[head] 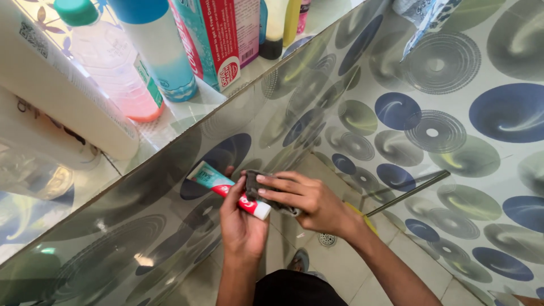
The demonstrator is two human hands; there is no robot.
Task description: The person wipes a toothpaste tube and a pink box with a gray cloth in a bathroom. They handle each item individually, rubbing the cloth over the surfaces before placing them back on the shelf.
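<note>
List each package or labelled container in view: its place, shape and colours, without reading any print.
Toothpaste tube: held in left hand, teal, red, white cap.
Carton: on shelf, upright, teal and red.
Bottle: shelf, clear with pink liquid, green cap.
Blue-white bottle: between them.

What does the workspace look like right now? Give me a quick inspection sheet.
Surface: glass shelf at upper left, tiled floor with a round drain below.
Job's things: toothpaste tube held over the floor; dark grey cloth pressed on it.
Clutter: pink bottle, blue-capped bottle and a red carton on the shelf.
Grippers: left hand grips the tube; right hand holds the cloth.
Cables: nothing seen.
Surroundings: walls patterned with blue and green circles; thin metal rod.
</note>
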